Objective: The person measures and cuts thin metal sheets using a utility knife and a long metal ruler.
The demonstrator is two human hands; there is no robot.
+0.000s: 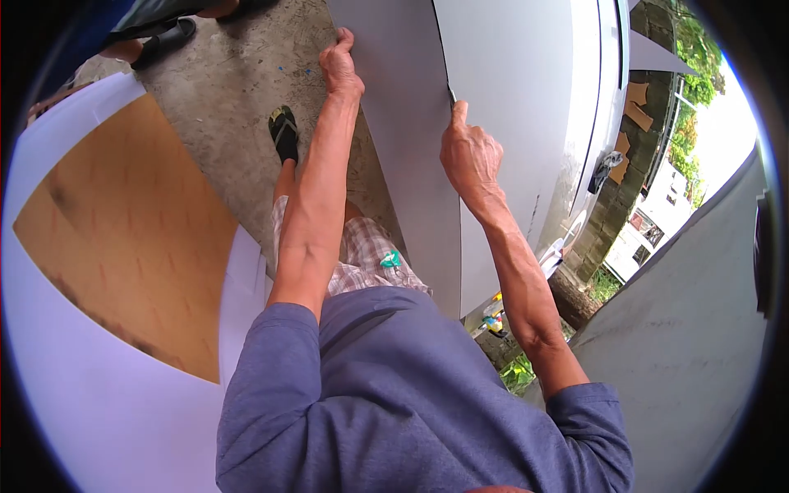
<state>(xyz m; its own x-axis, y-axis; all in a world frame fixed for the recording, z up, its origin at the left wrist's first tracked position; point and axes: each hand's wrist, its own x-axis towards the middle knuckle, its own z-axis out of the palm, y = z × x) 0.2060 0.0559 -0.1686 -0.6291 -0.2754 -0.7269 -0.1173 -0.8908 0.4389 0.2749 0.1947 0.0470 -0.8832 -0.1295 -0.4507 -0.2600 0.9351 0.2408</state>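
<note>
A large grey sheet (526, 107) lies before me, with a dark slit running from the far edge down to my right hand. Left of the slit is a long narrow strip (399, 115) of the same sheet. My right hand (472, 156) is closed around a cutter knife (452, 94); only its thin blade tip shows at the end of the slit, with the index finger pointing along it. My left hand (340, 67) is closed at the strip's left edge, thumb up, gripping that edge. The fingers underneath are hidden.
On the left lies a brown board (136, 238) on white sheets (99, 394). Another person's sandalled foot (168, 41) stands on the concrete floor (238, 74) at upper left. A grey panel (690, 304) rises at right. A crumpled dark cloth (606, 168) sits by the sheet's far right edge.
</note>
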